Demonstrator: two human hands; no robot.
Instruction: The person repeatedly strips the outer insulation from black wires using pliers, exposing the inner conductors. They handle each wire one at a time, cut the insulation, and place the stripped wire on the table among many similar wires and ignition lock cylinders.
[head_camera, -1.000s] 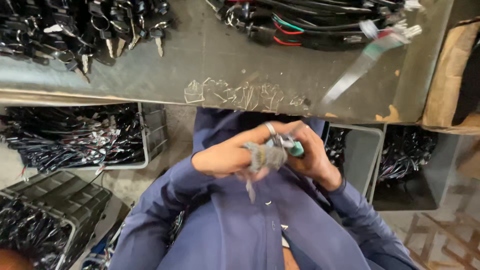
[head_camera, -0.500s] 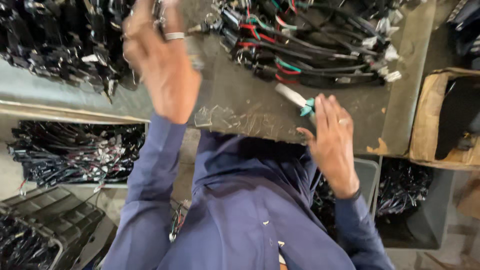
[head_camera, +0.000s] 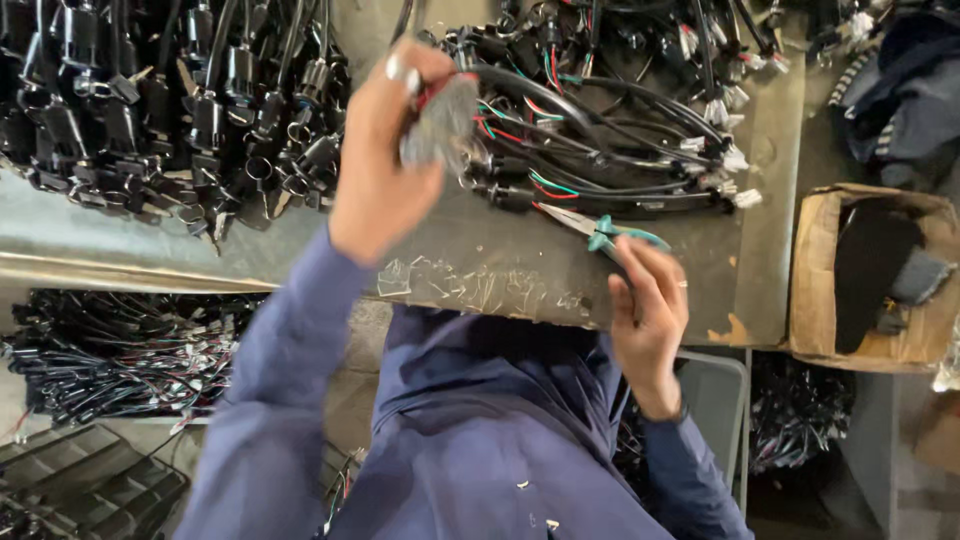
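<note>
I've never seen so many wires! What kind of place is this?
Probably a workshop that makes wire harnesses. Piles of black cables cover the workbench, more fill a crate below, and teal-handled pliers lie by the right hand.

Soft, even daylight; slight motion blur, wide-angle bending at edges.
</note>
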